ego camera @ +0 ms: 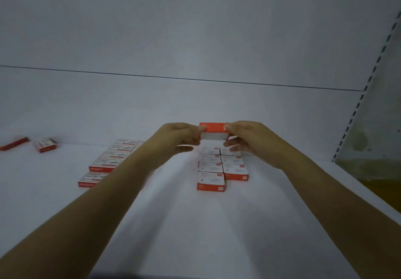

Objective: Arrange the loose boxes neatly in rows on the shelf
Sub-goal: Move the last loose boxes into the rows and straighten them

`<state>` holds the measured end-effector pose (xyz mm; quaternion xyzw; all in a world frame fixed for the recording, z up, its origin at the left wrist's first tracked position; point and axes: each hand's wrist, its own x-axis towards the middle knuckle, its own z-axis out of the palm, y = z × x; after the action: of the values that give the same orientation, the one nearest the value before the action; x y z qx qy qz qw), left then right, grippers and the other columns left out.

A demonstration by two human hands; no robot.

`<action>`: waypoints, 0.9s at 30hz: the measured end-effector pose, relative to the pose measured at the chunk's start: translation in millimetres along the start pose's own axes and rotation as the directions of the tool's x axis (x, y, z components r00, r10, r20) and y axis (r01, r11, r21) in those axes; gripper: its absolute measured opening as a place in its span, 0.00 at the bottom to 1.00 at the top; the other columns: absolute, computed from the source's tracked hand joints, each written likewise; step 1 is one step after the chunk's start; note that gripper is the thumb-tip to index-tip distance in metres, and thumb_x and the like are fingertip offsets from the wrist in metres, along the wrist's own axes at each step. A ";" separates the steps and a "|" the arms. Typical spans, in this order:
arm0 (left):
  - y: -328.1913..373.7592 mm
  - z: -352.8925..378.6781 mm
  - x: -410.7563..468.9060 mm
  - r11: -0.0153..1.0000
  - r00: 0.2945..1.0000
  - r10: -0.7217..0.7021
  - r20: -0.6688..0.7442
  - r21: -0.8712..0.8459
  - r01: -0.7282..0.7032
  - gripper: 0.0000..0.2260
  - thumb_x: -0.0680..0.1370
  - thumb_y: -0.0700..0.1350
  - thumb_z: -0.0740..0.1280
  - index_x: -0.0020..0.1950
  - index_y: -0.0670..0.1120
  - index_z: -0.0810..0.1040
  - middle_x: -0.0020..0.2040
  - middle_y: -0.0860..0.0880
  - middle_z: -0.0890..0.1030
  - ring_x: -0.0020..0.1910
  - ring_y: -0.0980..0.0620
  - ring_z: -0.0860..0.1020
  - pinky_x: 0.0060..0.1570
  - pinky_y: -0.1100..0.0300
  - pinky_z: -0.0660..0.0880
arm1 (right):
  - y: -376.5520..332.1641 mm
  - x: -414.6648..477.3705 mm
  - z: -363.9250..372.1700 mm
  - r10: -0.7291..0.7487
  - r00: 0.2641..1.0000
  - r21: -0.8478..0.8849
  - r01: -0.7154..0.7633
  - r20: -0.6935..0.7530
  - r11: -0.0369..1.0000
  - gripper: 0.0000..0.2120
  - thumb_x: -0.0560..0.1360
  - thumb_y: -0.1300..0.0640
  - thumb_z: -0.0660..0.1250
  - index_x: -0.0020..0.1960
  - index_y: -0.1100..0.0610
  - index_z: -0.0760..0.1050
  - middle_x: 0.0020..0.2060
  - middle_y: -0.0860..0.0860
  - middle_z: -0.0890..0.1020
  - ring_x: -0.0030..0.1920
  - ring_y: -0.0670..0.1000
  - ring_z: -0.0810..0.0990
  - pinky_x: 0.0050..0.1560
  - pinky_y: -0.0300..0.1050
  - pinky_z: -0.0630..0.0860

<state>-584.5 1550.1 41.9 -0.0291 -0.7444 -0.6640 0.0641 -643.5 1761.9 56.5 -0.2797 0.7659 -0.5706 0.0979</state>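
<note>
Fingers: left fingers [201,128] and right fingers [227,126] pinch opposite ends of one box; fingers lower down curl loosely under it.
Hands: left hand [178,136] and right hand [245,135] meet at frame centre, forearms coming in from the bottom corners.
Held box [213,128]: centre of frame, above the far end of the right block, tilted w/ its red strip up. Can't tell if it touches anything below.
Look: small flat carton, red band over a white face, print too blurred to read. Prob. light and stiff.
Right block [221,166]: two touching columns, just right of centre; left column reaches nearer the camera.
Left block [108,161]: similar columns, left of centre, partly behind the left forearm.
Loose boxes [46,145]: two at the left edge, askew, blurred.
Shelf [195,224]: white, smooth.
Risk 1: setting it down tilted could knock the far boxes and skew both columns.
Risk 2: end-only pinch; a slip would drop it onto the block.
Risk 3: view of the landing spot blocked by hands, so a misjudged gap is likely.
</note>
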 end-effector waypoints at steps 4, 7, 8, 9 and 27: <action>-4.6 5.4 0.0 0.978 0.976 -0.208 -0.065 0.016 0.209 0.22 0.70 0.61 0.69 0.47 0.42 0.81 0.41 0.45 0.84 0.38 0.50 0.81 0.37 0.61 0.77 | 6.7 -3.3 12.0 0.234 0.970 0.157 -0.240 0.059 0.958 0.21 0.74 0.42 0.64 0.53 0.59 0.78 0.45 0.57 0.84 0.43 0.54 0.84 0.43 0.45 0.81; -13.1 4.6 -1.1 0.955 0.953 -0.294 -0.074 0.029 0.297 0.24 0.68 0.63 0.70 0.44 0.41 0.80 0.36 0.45 0.84 0.33 0.51 0.81 0.32 0.61 0.76 | 12.4 -8.8 17.9 0.329 0.941 0.171 -0.338 0.076 0.926 0.24 0.74 0.42 0.64 0.55 0.62 0.75 0.46 0.60 0.84 0.43 0.55 0.84 0.40 0.44 0.80; -16.0 3.9 -1.8 0.948 0.947 -0.316 -0.053 0.033 0.318 0.24 0.68 0.63 0.70 0.44 0.41 0.80 0.37 0.45 0.84 0.32 0.51 0.81 0.32 0.62 0.76 | 14.1 -10.9 18.8 0.348 0.934 0.171 -0.356 0.076 0.919 0.24 0.74 0.42 0.64 0.56 0.63 0.74 0.46 0.60 0.84 0.43 0.55 0.84 0.41 0.44 0.80; -18.6 3.8 -2.6 0.942 0.942 -0.334 -0.028 0.033 0.334 0.24 0.67 0.63 0.70 0.45 0.41 0.80 0.37 0.45 0.84 0.32 0.51 0.81 0.32 0.62 0.76 | 15.7 -12.7 19.1 0.364 0.928 0.166 -0.372 0.076 0.913 0.24 0.74 0.42 0.64 0.56 0.63 0.74 0.45 0.60 0.84 0.43 0.55 0.84 0.42 0.45 0.81; -43.8 42.6 -24.2 0.969 0.995 0.063 0.081 -0.243 -0.042 0.22 0.68 0.28 0.71 0.58 0.43 0.78 0.57 0.46 0.81 0.54 0.46 0.81 0.54 0.56 0.77 | -19.3 -35.0 49.1 -0.250 0.968 -0.434 0.211 -0.034 0.876 0.21 0.67 0.54 0.74 0.58 0.45 0.74 0.55 0.43 0.75 0.54 0.43 0.76 0.50 0.32 0.74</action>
<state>-568.7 1588.4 -9.1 -0.0857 -0.6595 -0.7455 0.0448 -585.4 1736.8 52.3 -0.3578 0.8368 -0.4087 -0.0685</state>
